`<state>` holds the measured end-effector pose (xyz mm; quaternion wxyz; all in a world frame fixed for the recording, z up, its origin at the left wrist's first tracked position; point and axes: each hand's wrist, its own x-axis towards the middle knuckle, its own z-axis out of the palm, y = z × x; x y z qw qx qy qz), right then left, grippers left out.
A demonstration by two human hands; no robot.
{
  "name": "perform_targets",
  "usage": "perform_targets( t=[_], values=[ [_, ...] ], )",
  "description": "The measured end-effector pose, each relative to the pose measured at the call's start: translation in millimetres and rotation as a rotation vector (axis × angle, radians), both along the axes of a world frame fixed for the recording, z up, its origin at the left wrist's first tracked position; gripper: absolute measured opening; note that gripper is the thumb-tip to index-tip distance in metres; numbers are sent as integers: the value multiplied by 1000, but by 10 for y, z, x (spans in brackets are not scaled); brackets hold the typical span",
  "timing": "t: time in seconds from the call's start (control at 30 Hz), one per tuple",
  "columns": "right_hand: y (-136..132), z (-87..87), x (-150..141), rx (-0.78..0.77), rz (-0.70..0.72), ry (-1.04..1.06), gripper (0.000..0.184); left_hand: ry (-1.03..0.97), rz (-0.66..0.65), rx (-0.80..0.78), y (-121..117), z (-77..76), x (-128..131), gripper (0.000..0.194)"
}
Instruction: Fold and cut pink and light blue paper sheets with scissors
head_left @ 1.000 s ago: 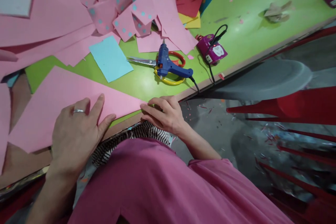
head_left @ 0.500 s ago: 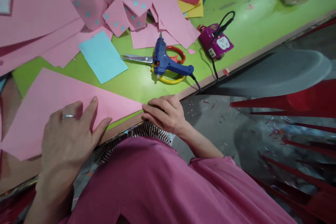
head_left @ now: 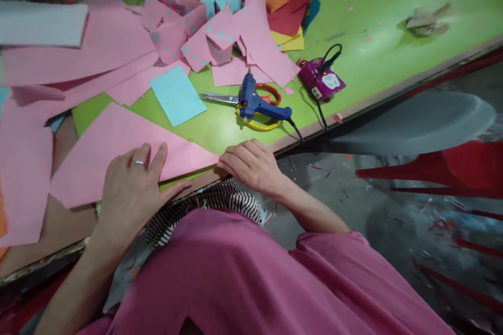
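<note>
A pink sheet of paper (head_left: pixel 106 138), folded to a narrow point on the right, lies along the near edge of the green table (head_left: pixel 220 133). My left hand (head_left: pixel 135 183), with a ring on one finger, rests flat on it, thumb spread toward the table edge. At the paper's pointed tip, my right hand (head_left: pixel 253 167) is closed, its fingertips pinching the tip. Beyond the paper lie a light blue paper square (head_left: pixel 178 95), scissors (head_left: pixel 222 98) with red and yellow handles, and a blue glue gun (head_left: pixel 259 102) on top of the scissors.
A purple power socket (head_left: pixel 322 79) with a black cable sits near the table edge. Pink paper pieces (head_left: pixel 98 57), some blue-dotted (head_left: pixel 220 29), are heaped at the back left, with red paper (head_left: pixel 293 0) beside them. A grey stool seat (head_left: pixel 424 123) stands to the right.
The view has shifted, so the table things appear further right and lower. My left hand stays flat on the paper with its thumb reaching further out; my right hand stays at the tip.
</note>
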<state>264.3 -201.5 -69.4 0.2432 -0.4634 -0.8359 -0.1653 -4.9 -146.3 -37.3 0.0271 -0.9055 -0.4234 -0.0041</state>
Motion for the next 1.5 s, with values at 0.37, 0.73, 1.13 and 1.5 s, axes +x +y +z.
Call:
perform_targets(
  t=[0.37,0.73,1.13,1.5],
  values=[
    [149,247,-181,74,170,-150,24,-3,39,48,-15,-111,39,54],
    [197,146,-191,-67,243,204,35,-181,-230,134,29,-271,-319,61],
    [639,421,-521,-211,524,56,23,-413,-231,171,46,-282,-512,61],
    [924,501,-1009,78,535,58,22,-702,-149,641,-442,235,-583,46]
  ],
)
